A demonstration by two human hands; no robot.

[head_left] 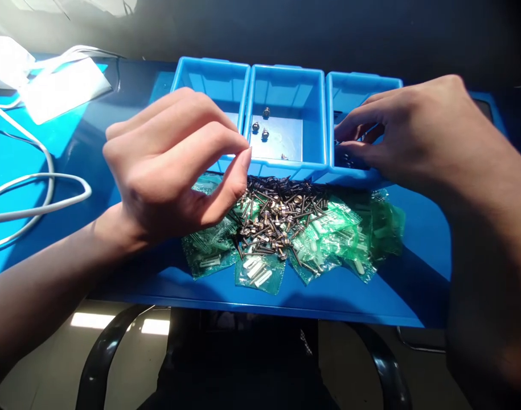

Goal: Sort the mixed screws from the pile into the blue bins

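My left hand (170,159) is raised over the front of the left blue bin (211,61), thumb and forefinger tips pressed together. Whatever sits in that pinch is too small or hidden to make out. My right hand (397,128) reaches into the right blue bin (365,77) with its fingers curled; small dark things lie by the fingertips, which I cannot see clearly. Several screws (265,134) lie inside the middle blue bin (288,69). In front of the bins is a heap of loose screws (277,219), among clear green packets (260,276) holding white plugs.
On the left of the blue table (337,307) are a white cable (50,210) and a brightly lit white item (66,88). The table's front edge runs near my body. Below it, black chair armrests (100,353) show on both sides.
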